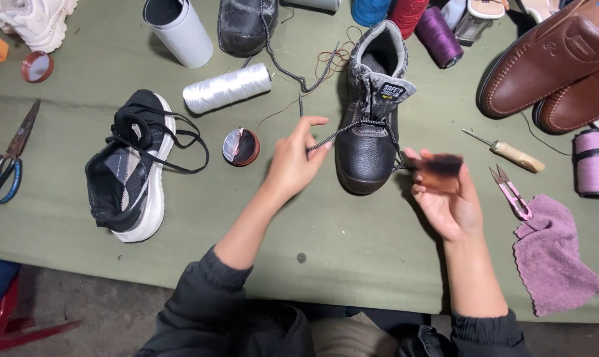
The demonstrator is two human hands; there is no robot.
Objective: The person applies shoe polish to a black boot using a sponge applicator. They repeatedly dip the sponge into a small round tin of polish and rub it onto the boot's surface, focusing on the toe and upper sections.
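Both hands pinched — lace (pixel 339 134), brown piece (pixel 441 173)

Both hands (pixel 372 175) raised, fingers pinched

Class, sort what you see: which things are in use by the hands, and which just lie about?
In use: left hand, speckled lace, black boot, right hand, brown block.
Lying about: sneaker, scissors, white thread spool, awl, purple cloth.

An olive-green counter (pixel 352 251) carried a black boot (pixel 369 125) at centre, a black-and-white sneaker (pixel 131 168) at left, scissors (pixel 8 162) far left, and a purple cloth (pixel 554 254) at lower right.
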